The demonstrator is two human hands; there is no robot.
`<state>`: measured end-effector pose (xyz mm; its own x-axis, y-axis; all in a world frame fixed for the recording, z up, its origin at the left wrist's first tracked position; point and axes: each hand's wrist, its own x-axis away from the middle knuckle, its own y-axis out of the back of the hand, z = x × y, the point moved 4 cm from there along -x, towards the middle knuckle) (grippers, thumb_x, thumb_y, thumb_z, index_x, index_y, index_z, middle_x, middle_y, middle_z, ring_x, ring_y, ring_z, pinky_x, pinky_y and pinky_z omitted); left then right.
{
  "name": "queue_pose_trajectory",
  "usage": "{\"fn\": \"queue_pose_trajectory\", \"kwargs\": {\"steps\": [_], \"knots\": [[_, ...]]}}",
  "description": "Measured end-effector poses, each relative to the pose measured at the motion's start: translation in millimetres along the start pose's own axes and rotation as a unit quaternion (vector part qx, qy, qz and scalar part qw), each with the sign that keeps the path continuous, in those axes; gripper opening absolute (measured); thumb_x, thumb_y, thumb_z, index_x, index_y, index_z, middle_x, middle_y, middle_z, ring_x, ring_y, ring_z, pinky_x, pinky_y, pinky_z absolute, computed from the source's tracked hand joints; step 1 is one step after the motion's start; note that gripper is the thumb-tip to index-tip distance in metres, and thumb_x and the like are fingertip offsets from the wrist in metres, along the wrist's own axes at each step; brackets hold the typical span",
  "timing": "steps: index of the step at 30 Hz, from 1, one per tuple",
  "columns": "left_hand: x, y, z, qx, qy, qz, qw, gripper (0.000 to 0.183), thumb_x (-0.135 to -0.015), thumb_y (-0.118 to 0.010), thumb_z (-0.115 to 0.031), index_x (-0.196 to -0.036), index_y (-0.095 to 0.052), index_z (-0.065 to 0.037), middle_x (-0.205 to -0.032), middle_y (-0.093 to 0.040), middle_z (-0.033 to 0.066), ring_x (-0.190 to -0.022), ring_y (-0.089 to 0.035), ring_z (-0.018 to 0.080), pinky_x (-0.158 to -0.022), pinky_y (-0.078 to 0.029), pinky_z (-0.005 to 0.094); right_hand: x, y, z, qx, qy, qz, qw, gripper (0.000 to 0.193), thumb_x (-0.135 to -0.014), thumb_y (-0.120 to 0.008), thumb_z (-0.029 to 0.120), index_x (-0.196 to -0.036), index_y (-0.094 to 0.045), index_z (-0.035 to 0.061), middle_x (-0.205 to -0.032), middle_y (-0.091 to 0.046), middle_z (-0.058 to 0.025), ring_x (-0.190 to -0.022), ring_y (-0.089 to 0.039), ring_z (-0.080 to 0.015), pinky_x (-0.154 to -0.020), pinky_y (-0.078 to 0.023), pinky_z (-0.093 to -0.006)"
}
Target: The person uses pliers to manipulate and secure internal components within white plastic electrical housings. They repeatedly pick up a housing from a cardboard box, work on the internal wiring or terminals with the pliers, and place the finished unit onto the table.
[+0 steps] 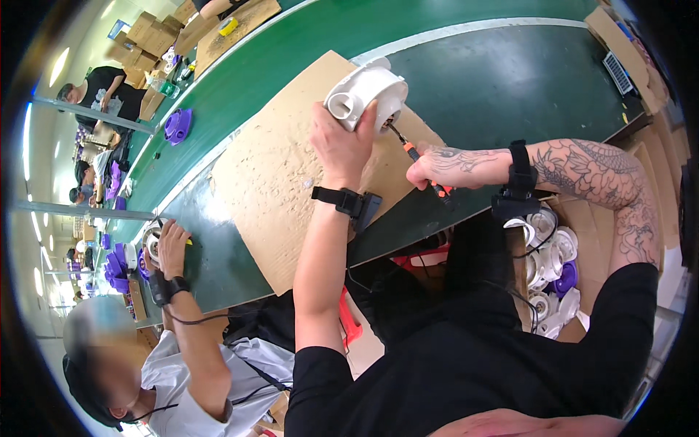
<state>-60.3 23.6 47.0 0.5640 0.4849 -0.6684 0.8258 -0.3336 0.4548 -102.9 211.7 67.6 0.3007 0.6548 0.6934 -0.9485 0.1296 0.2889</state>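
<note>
My left hand (342, 142) is closed round a white plastic housing (373, 86) with a short round spout, tilted up above a sheet of cardboard (280, 171). In my right hand (440, 166) is a screwdriver (410, 148) with an orange and black handle. Its thin shaft points up and left into the open underside of the housing, by a dark part inside. Whether the tip sits on a screw is too small to tell.
At my right, a cardboard box (518, 251) holds several white housings and a purple one. A co-worker (171, 251) handles a white part at the left. Further along the green bench (240, 102) lies a purple part (178, 126). A carton (619, 51) stands at the far right.
</note>
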Motion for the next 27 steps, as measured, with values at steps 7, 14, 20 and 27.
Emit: {"fn": "queue_pose_trajectory", "kwargs": {"steps": [7,14,20,27], "knots": [[-2,15,5,0.003,-0.031,-0.028,0.999,0.051,-0.084,-0.086,-0.037,-0.099,-0.055,0.002,-0.083,-0.067,0.0226,-0.077,-0.069,0.043,-0.068,-0.053,0.0487,-7,-5,6,0.04,0.051,-0.007,0.998,0.03,-0.084,-0.058,0.038,-0.083,-0.055,0.0089,-0.081,-0.056,-0.0085,-0.072,-0.059,-0.0222,-0.059,-0.044,-0.0361],[0,2,-34,-0.047,-0.165,0.0,0.985,0.056,-0.082,-0.087,-0.045,-0.095,-0.059,0.001,-0.079,-0.068,0.0204,-0.068,-0.069,0.0329,-0.057,-0.051,0.0423,-37,-27,-32,0.221,0.171,-0.097,0.955,0.039,-0.083,-0.06,0.036,-0.086,-0.056,-0.0029,-0.071,-0.06,-0.0144,-0.065,-0.065,-0.0248,-0.062,-0.05,-0.0388],[-42,29,69,0.196,0.272,-0.046,0.941,0.056,-0.094,-0.075,-0.053,-0.086,-0.059,0.001,-0.075,-0.067,0.0096,-0.061,-0.062,0.0155,-0.052,-0.049,0.0344,5,11,-24,0.126,-0.04,-0.098,0.986,0.052,-0.071,-0.07,0.028,-0.107,-0.052,-0.0044,-0.086,-0.062,-0.0185,-0.074,-0.064,-0.031,-0.067,-0.05,-0.0433],[-23,6,113,0.264,0.391,0.087,0.877,0.064,-0.1,-0.063,-0.054,-0.11,-0.072,0.009,-0.1,-0.074,0.0139,-0.091,-0.07,0.0192,-0.079,-0.055,0.0344,7,42,-6,0.194,0.073,-0.192,0.959,0.053,-0.071,-0.075,0.025,-0.11,-0.052,-0.0023,-0.089,-0.06,-0.0166,-0.084,-0.062,-0.0294,-0.075,-0.051,-0.0405]]}}
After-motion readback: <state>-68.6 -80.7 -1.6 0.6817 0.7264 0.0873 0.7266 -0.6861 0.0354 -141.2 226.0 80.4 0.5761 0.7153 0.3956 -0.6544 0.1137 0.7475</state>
